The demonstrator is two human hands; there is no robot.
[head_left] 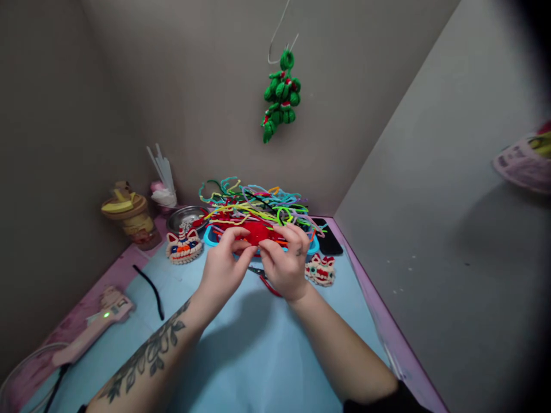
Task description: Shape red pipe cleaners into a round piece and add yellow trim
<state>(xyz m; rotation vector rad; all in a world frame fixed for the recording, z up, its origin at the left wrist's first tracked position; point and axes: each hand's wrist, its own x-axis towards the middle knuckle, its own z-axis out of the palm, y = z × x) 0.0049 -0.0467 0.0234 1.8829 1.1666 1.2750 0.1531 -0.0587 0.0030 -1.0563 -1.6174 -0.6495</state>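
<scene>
My left hand (226,267) and my right hand (286,261) meet above the blue mat (241,355), fingers pinched together on a red pipe-cleaner piece (257,232). Just behind them lies a tangled heap of coloured pipe cleaners (258,206) in a blue tray (210,236). Under my right hand red-handled scissors (269,284) lie on the mat. Two small lion-head pipe-cleaner figures sit on either side: one on the left (184,245), one on the right (321,269).
A pink glue gun (92,324) with a green light lies at the left, a black pipe cleaner (150,284) beside it. A metal bowl (185,217), a yellow-lidded jar (129,215) and a black phone (328,238) stand at the back. A green figure (280,94) hangs from the wall.
</scene>
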